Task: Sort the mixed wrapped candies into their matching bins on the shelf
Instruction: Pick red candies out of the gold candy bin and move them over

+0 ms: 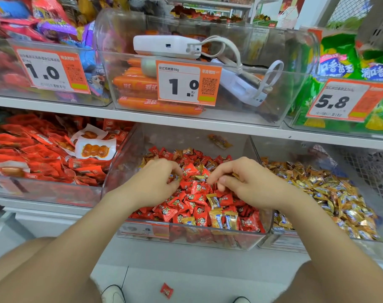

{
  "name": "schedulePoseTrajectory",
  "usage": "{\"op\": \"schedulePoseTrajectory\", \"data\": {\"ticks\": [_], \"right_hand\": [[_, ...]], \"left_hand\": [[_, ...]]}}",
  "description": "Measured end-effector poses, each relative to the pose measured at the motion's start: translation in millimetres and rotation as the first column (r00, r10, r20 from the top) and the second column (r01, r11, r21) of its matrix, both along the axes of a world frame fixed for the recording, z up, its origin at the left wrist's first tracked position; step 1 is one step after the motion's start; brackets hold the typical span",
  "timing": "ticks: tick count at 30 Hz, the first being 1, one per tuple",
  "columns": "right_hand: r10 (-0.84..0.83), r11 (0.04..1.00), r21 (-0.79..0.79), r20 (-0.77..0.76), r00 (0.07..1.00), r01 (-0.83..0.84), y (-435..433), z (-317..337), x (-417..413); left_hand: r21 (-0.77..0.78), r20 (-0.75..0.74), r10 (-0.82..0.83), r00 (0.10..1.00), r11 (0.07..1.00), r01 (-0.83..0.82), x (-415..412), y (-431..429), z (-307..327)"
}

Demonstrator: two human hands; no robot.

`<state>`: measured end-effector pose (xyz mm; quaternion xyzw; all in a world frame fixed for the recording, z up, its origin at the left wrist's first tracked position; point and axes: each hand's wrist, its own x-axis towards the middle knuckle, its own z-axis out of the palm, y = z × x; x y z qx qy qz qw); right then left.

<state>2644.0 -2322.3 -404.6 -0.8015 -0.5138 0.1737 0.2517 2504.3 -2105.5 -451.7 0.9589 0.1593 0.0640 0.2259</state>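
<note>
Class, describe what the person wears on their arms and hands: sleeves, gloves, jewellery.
Nothing visible: the left hand and right hand are ungloved, with no rings, watch or bracelet showing. Both forearms are bare; no sleeve is in view.

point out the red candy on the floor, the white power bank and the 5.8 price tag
red candy on the floor (166, 290): head view, middle of its wrapper
white power bank (164, 45): head view, its front side
5.8 price tag (333, 101): head view, on the printed digits
</note>
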Motion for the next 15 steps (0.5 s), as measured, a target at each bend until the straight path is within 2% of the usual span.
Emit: {"op": "schedulePoseTrajectory", "data": {"ticks": [4, 9, 12, 15], "right_hand": [[0.053, 0.989, -0.14, 0.032, 0.998, -0.048, -6.2, 3.0, -3.3], [0.148, 0.935, -0.343, 0.15, 0.978, -0.089, -6.0, -5.0, -7.2], [0.154, 0.945, -0.31, 0.14, 0.978, -0.104, -5.2, -8.2, -6.6], [0.064, 0.98, -0.19, 0.031, 0.997, -0.057, -5.7, -4.3, -3.7]], "left_hand": [[-0.025, -0.053, -0.012, 0.999, 1.0, 0.011, 3.7, -3.8, -4.1], [0.006, 0.038, 0.014, 0.999, 1.0, -0.014, 2.4, -6.7, -1.9], [0.024, 0.094, -0.02, 0.995, 1.0, 0.018, -1.4, -9.3, 2.0], [0.025, 0.106, -0.101, 0.989, 0.995, 0.099, -7.2, -14.7, 9.5]]}}
